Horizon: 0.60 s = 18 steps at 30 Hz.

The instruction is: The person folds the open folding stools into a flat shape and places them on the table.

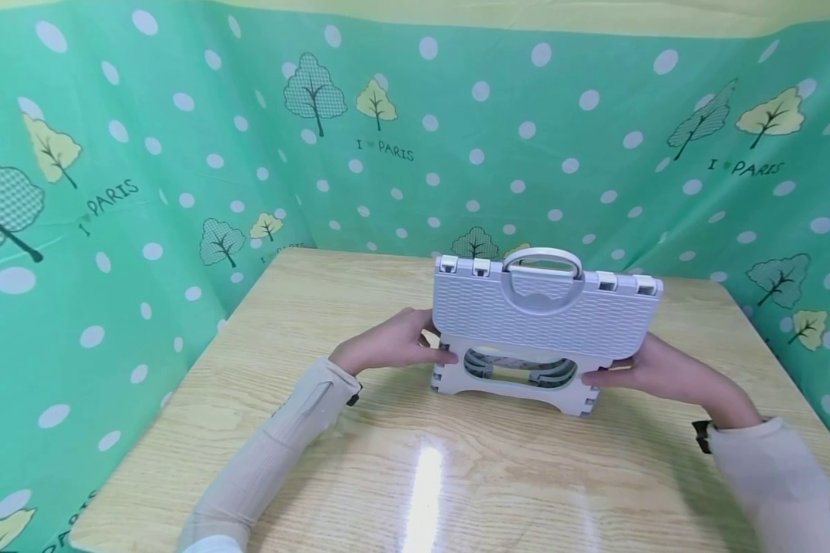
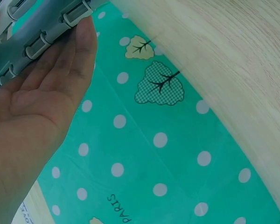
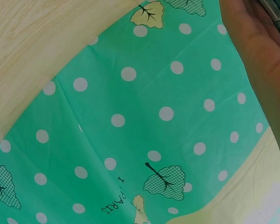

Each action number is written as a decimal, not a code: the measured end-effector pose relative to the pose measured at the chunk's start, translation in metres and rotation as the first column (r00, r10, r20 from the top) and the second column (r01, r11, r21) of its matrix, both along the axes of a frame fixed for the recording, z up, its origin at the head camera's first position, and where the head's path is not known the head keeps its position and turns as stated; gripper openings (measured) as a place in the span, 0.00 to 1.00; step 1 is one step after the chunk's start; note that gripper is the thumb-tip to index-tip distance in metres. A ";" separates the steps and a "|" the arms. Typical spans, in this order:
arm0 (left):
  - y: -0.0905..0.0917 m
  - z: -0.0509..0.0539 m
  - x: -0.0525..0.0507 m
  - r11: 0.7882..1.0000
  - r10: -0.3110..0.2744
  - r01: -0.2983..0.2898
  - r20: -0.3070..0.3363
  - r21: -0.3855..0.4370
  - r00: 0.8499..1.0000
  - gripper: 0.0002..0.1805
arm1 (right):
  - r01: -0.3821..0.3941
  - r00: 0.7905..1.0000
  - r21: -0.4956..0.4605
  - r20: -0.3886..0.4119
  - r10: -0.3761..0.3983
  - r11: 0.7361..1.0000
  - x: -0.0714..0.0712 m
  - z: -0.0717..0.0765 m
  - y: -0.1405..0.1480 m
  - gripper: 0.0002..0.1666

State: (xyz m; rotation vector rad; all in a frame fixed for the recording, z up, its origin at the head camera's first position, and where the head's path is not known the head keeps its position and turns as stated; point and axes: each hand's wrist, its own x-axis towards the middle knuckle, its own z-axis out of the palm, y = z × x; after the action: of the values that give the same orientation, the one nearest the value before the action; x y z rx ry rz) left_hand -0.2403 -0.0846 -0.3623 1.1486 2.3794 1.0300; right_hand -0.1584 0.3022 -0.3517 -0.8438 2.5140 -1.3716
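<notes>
A pale grey plastic folding step stool (image 1: 539,311) is upright toward the back right of the table, partly folded, with its woven-textured panel facing me and a looped handle on top. My left hand (image 1: 404,342) grips its left side, thumb on the lower leg panel and fingers behind. On the other side, my right hand (image 1: 653,372) holds the stool in the same way. The left wrist view shows the left fingers lying along the stool's hinged edge (image 2: 37,46). Only a sliver of the stool (image 3: 273,9) appears beside the right hand in the right wrist view.
The wooden table (image 1: 304,461) extends under both arms, with a bright light reflection near its front. A green dotted curtain (image 1: 387,192) printed with trees hangs behind and along the sides of the table.
</notes>
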 end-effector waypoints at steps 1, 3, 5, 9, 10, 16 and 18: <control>0.000 0.000 0.000 1.000 0.001 -0.001 0.002 0.000 1.000 0.30 | 0.000 1.000 0.000 -0.001 0.000 1.000 0.000 0.000 0.000 0.43; 0.000 0.000 0.000 1.000 0.003 -0.003 0.004 0.000 1.000 0.30 | 0.002 1.000 0.000 -0.001 -0.002 1.000 -0.001 -0.001 0.001 0.43; 0.001 0.000 0.000 1.000 0.004 -0.004 0.006 0.001 1.000 0.30 | 0.004 1.000 0.001 -0.002 -0.004 1.000 -0.001 -0.001 0.001 0.43; 0.001 -0.001 0.000 1.000 0.007 -0.007 0.002 -0.005 1.000 0.30 | 0.005 1.000 0.005 -0.011 -0.005 1.000 -0.001 -0.001 0.001 0.43; 0.001 -0.001 -0.001 1.000 0.008 -0.008 0.003 -0.006 1.000 0.30 | 0.007 1.000 0.007 -0.014 -0.007 1.000 -0.001 -0.001 0.000 0.43; 0.001 -0.002 -0.001 1.000 0.010 -0.010 -0.002 -0.012 1.000 0.30 | 0.009 1.000 0.013 -0.022 -0.008 1.000 0.000 0.000 0.000 0.44; 0.001 -0.001 -0.001 1.000 0.011 -0.011 -0.005 -0.013 1.000 0.31 | 0.008 1.000 0.014 -0.022 -0.008 1.000 0.000 0.000 0.000 0.44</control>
State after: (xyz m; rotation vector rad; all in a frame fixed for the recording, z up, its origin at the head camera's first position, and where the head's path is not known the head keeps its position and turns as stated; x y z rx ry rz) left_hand -0.2409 -0.0838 -0.3637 1.1367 2.3952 1.0149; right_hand -0.1587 0.3018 -0.3518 -0.8517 2.5434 -1.3524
